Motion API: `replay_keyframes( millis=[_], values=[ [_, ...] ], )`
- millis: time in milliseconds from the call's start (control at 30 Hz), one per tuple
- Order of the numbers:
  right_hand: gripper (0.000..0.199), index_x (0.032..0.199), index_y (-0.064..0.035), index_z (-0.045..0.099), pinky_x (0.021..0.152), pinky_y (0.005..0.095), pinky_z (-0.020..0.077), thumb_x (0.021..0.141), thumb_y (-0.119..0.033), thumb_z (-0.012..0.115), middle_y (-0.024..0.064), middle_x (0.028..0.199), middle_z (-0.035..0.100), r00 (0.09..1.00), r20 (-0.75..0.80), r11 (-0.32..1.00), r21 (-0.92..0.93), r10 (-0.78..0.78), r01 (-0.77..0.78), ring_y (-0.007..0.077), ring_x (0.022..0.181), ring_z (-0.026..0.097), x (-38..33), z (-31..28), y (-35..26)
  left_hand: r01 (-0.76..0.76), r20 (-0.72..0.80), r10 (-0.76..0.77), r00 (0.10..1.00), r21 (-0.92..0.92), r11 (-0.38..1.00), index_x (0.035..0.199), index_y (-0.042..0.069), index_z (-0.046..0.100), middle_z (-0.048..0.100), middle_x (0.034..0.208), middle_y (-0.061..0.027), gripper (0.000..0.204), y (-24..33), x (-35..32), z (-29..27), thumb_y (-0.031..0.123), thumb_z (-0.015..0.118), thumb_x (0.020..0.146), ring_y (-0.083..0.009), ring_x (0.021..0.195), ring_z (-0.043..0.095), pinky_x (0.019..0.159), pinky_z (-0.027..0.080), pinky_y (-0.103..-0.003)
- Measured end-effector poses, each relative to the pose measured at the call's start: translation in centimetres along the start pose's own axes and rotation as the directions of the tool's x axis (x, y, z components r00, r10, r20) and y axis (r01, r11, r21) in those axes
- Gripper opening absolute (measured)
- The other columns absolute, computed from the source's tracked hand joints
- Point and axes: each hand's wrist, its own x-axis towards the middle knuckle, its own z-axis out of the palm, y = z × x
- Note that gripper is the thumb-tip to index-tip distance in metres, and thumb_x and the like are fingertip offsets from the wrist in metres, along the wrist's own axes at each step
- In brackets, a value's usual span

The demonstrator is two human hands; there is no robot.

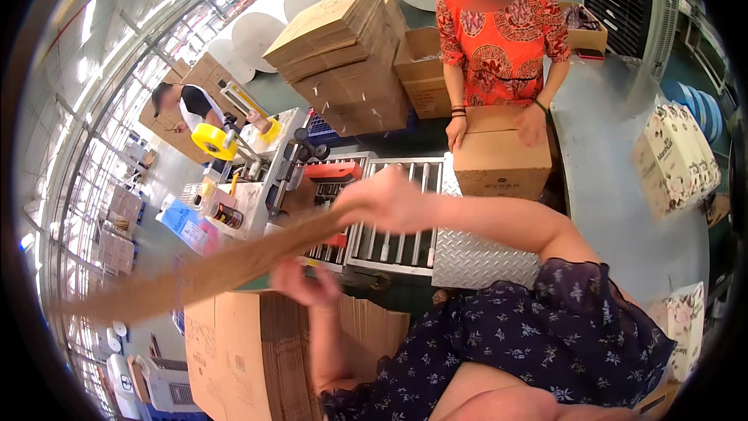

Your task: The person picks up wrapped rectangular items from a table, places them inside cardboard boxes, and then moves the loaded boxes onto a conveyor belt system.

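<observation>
A folded-flat cardboard carton [226, 269], seen nearly edge-on and smeared by motion, slants across the left half of the view. My right hand [389, 199] is closed on its upper right end. Just under its lower edge is my left hand [305, 282], its fingers curled and blurred; whether they grip the carton cannot be made out. Below that hand stands a stack of flat cartons [284, 351]. Beyond my right forearm, a co-worker in a red patterned top [499, 43] rests both hands on a closed cardboard box [502, 160].
A roller conveyor [393, 245] with a tape machine lies ahead, beside a diamond-plate metal sheet [483, 257]. Yellow tape rolls [214, 142] and bottles stand left of it. A grey table [615, 140] runs along the right, bearing wrapped packs [674, 160]. Stacked cartons [343, 62] rise behind.
</observation>
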Motion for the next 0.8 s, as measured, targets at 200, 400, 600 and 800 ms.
replay_keyframes(
  millis=[200, 400, 600, 800],
  values=[
    [0.033, 0.119, 0.0041, 0.065, 0.075, 0.0246, 0.0525, 0.089, -0.008, 0.071, 0.0045, 0.096, 0.074, 0.882, -0.129, 0.871, 0.273, 0.453, -0.407, 0.0055, 0.084, 0.063, -14.6, -14.1, 0.7, 0.041, -0.147, 0.001, 0.989, 0.283, 0.958, 0.154, -0.005, 0.012, 0.012, 0.161, -0.0229, 0.099, -6.4, 22.2, -7.4, 0.046, 0.068, 0.091, -0.0349, 0.149, 0.017, 0.119, 0.02, -0.048],
    [0.03, 0.116, 0.0054, 0.066, 0.077, 0.0266, 0.0522, 0.088, -0.005, 0.07, 0.0042, 0.099, 0.073, 0.77, -0.23, 0.788, 0.358, 0.594, -0.501, 0.009, 0.088, 0.064, -26.8, -16.9, -1.1, 0.226, 0.376, -0.215, 0.901, 0.015, 0.974, 0.136, 0.0, 0.052, 0.059, 0.13, -0.0174, 0.066, -13.3, 28.6, -4.8, 0.04, 0.074, 0.088, -0.0262, 0.123, 0.055, 0.102, 0.043, -0.04],
    [0.027, 0.116, 0.0034, 0.066, 0.08, 0.0272, 0.0503, 0.091, -0.007, 0.067, 0.0006, 0.098, 0.068, 0.461, -0.387, 0.582, 0.299, 0.798, -0.756, 0.0081, 0.088, 0.06, -38.6, -14.5, 1.0, 0.344, 0.633, -0.118, 0.765, -0.247, 0.906, 0.067, 0.004, 0.056, 0.054, 0.057, 0.0002, 0.035, -2.4, 20.7, 4.7, 0.019, 0.087, 0.072, -0.0095, 0.051, 0.045, 0.047, 0.038, -0.029],
    [0.027, 0.12, 0.0013, 0.062, 0.085, 0.0277, 0.0486, 0.095, -0.008, 0.062, 0.0032, 0.098, 0.066, 0.45, -0.754, 0.82, 0.199, 0.478, -0.537, 0.0111, 0.092, 0.06, -29.8, -22.4, -5.4, 0.026, 0.59, 0.158, 0.792, -0.29, 0.957, 0.065, 0.008, 0.048, 0.05, 0.062, -0.0079, 0.052, 6.4, 4.9, 9.7, 0.046, 0.083, 0.065, -0.0268, 0.057, 0.053, 0.053, 0.043, -0.037]
  ],
)
